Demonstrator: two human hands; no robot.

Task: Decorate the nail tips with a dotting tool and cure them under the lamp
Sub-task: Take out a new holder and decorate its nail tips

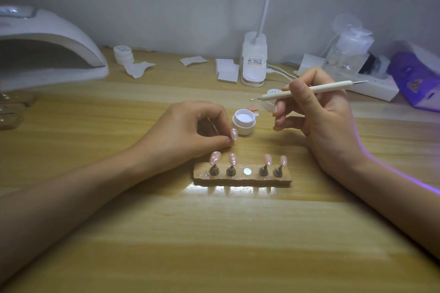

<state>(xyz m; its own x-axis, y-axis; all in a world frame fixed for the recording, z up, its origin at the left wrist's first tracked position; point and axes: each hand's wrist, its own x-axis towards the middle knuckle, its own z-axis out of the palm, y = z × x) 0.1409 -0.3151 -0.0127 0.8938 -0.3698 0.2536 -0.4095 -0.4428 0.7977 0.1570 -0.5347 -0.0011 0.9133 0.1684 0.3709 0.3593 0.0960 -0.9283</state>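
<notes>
A wooden holder block (242, 179) lies mid-table with several pink nail tips (215, 157) on small metal stands; its middle magnet spot is bare. My left hand (190, 131) pinches one stand with a dotted pink nail tip (234, 134), held just above the block's left half. Near it sits an open white gel pot (243, 122). My right hand (316, 114) grips a white dotting tool (307, 90) pen-style, its metal point aimed left above the pot. The white curing lamp (47, 50) stands at the far left.
Behind are a closed white pot (123, 54), paper wipes (138, 69), white pads (227, 70), a desk lamp base (254, 62), a pump bottle (348, 52), a power strip (371, 85) and a purple-lit device (416, 78). A loose pink tip (252, 108) lies behind the open pot.
</notes>
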